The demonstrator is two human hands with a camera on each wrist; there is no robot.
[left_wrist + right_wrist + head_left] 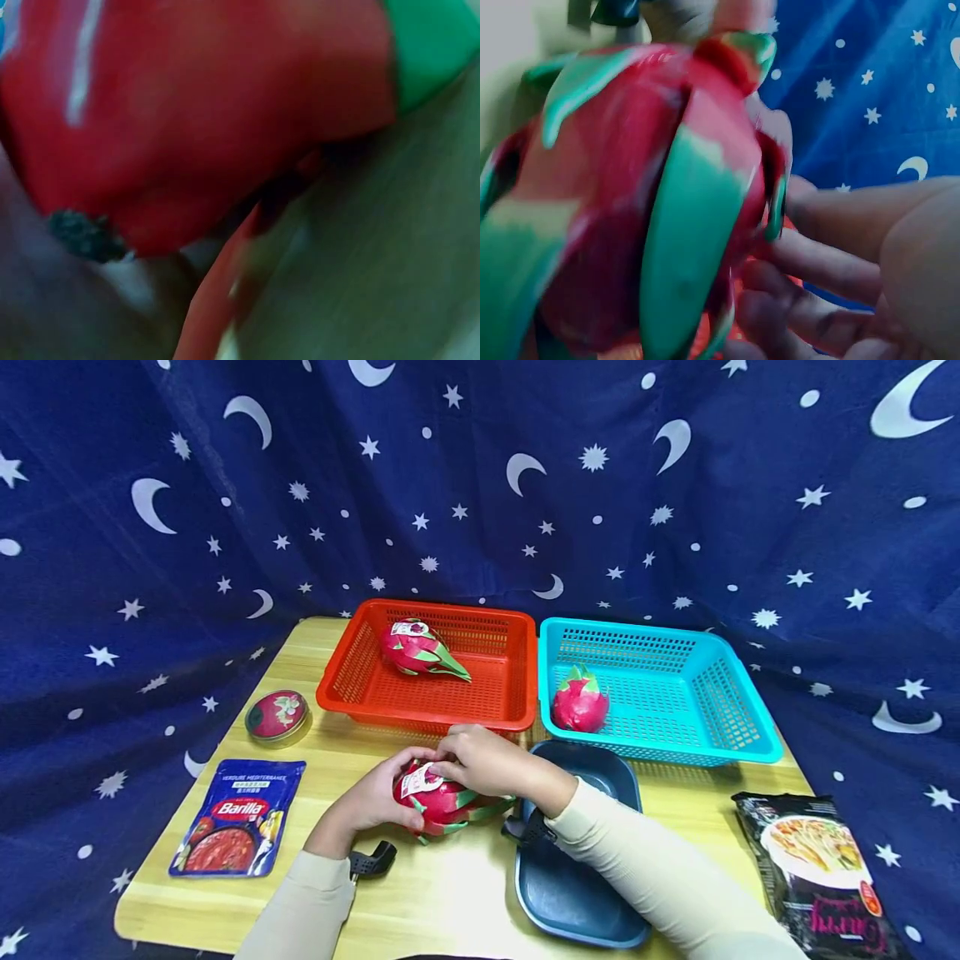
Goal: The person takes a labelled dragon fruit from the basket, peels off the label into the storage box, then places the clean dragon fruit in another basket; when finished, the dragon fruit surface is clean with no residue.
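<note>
A pink dragon fruit [446, 807] with green-tipped scales is between my hands over the front middle of the table. My left hand [378, 796] grips its rounded end from the left, thumb along the near side. From the far side my right hand [483, 762] holds it, its thumb on the white label [420, 780]. The right wrist view shows curled fingers [817, 262] beside the scales. Close up in the left wrist view, the fruit's red skin [187, 127] and dark end spot fill the frame.
Behind stand a red basket [420, 720] holding a labelled dragon fruit [412, 647] and a turquoise basket [675, 752] with a smaller one [581, 703]. A dark blue tray [577, 893] lies under my right forearm. A round tin [277, 717], a Barilla pouch [238, 818] and a black noodle packet [817, 868] flank them.
</note>
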